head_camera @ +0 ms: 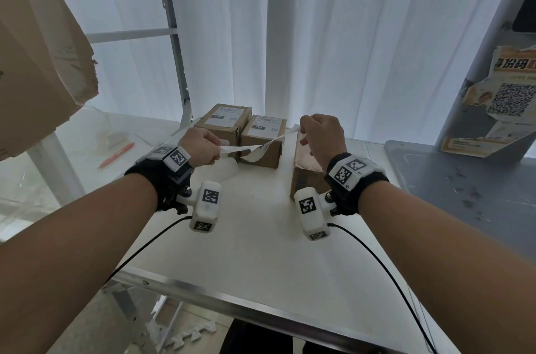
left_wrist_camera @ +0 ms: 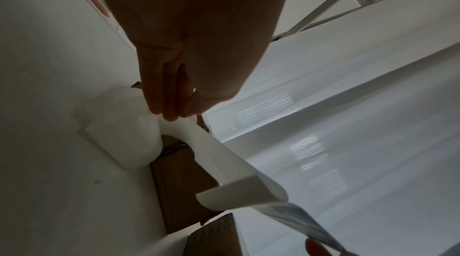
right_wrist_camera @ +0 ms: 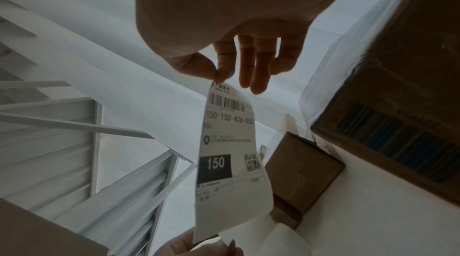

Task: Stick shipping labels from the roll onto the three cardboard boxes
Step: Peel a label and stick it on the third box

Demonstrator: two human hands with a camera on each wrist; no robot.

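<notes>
My right hand (head_camera: 320, 136) pinches the top corner of the thin white paper label (right_wrist_camera: 226, 161) and my left hand (head_camera: 203, 148) pinches its backing strip (left_wrist_camera: 211, 154), above the brown cardboard boxes (head_camera: 262, 140) near the desk's far edge; it looks light, floppy and sticky.

Orange pen (head_camera: 117, 155) (on white table (head_camera: 261, 237))

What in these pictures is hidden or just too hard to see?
- Top of the third box: head view, covered by the right hand and its wrist camera.
- Label roll: left wrist view, partly behind the left hand; washed out.
- Fine print on the label: right wrist view, too small and blurred.
- Labels on the two far boxes: head view, too small.
</notes>
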